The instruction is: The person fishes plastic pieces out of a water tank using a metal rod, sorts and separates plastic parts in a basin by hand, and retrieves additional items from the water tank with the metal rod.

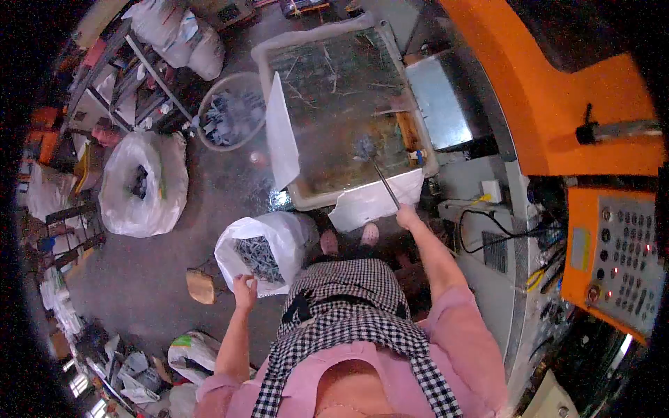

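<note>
My right hand [406, 217] is closed around the near end of a long thin rod [387, 185]. At the rod's far end, over the large tank [304, 203], sits a clump of small grey pieces [364, 148]. What the rod's tip looks like under the clump is hidden. My left hand [244, 291] is beside the rim of a white sack [226, 245], its fingers loosely bent and slightly apart, with nothing visible in them. Whether it touches the sack I cannot tell. Grey strips [259, 258] fill the sack's mouth.
A round tub [206, 132] of grey pieces stands left of the tank. Another white sack [115, 202] is further left. White boards [282, 136] lean at the tank's edge. An orange machine with a control panel [620, 258] and cables [481, 244] are on the right.
</note>
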The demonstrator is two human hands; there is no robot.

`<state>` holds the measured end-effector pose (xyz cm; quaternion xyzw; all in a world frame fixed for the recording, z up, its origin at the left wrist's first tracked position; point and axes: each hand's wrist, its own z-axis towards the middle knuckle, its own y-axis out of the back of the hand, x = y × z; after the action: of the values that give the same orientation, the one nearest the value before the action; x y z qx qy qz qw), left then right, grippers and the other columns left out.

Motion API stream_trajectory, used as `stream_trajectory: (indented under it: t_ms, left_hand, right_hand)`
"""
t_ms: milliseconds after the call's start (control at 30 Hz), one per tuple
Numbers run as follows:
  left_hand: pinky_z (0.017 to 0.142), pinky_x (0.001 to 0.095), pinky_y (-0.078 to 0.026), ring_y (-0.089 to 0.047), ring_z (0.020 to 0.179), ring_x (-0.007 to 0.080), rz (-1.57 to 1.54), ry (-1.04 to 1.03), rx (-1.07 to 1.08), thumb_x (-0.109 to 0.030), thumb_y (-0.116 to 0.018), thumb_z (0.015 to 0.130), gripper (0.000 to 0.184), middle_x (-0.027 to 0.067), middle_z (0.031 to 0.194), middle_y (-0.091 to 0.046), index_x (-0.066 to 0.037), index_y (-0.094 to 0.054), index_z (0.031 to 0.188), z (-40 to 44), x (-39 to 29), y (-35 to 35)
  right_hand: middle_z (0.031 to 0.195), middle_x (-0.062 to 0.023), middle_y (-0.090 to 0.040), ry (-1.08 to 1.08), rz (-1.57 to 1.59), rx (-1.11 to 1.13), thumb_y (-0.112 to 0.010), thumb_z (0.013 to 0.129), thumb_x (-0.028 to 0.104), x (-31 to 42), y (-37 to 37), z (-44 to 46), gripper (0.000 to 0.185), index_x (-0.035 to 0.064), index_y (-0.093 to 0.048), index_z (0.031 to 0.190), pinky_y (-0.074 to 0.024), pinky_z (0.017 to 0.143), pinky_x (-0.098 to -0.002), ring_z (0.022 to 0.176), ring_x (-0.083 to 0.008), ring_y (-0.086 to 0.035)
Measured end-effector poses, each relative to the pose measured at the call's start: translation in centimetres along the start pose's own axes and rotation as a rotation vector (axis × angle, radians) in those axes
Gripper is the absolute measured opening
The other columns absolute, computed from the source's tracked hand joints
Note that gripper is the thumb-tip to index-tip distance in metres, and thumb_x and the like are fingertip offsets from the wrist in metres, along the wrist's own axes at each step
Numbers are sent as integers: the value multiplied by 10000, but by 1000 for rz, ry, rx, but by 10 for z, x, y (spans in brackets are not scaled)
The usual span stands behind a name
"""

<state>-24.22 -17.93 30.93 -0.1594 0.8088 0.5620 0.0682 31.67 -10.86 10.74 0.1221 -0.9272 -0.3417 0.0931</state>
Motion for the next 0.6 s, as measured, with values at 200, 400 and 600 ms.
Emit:
stream_trajectory:
  t_ms: [200,400,600]
  left_hand:
    - [874,406,-371,-457,1013,366,-81,2,108,-157,-630,722,194,237,1042,-481,-38,-599,871,-11,-5,-11]
    - [861,398,-382,-469,998,365,-88,55,56,-153,-619,726,186,234,1038,-489,-32,-603,867,-23,-34,0]
    - [874,398,-375,-466,1004,360,-152,40,57,-151,-623,724,175,232,1026,-497,-38,-612,857,-19,-31,-9]
  right_hand:
    - [796,-238,-578,-86,510,-264,-472,757,121,13,33,-37,247,-10,-543,953,-448,684,-448,770,-392,-561]
    - [889,-247,-572,-301,830,-312,-474,816,166,21,42,-128,404,10,-440,1187,-437,695,-441,793,-407,-548]
    - [1021,-217,-562,-448,1026,-125,-439,861,178,27,42,-174,433,22,-377,1260,-424,781,-408,919,-375,-529]
